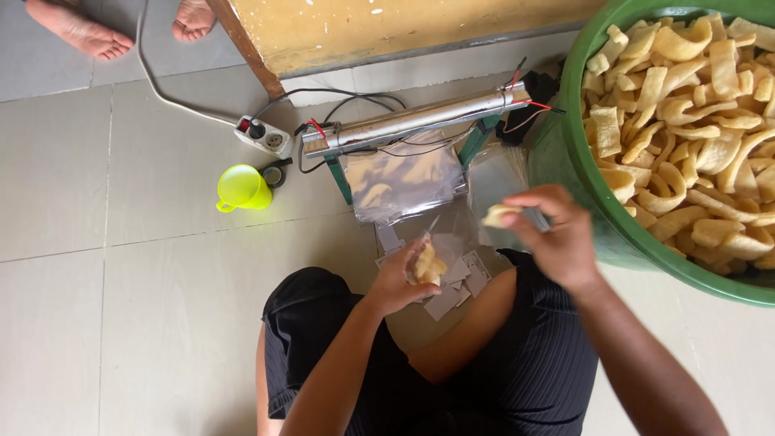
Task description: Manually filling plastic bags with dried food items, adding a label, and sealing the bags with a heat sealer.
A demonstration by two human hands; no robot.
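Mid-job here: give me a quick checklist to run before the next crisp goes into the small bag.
1. Left hand holds the small clear bag with crisps in it: ok.
2. Bag mouth open: cannot tell, blurred.
3. Right hand holds a crisp: ok.
4. Green tub of crisps beside the right hand: ok.
5. Spare clear bags lie under the metal sealer bar: ok.
6. Sealer switched on: cannot tell.

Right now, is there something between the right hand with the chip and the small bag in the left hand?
Nothing visible. The right hand holds a chip just right of the small bag gripped by the left hand; only open air separates them.
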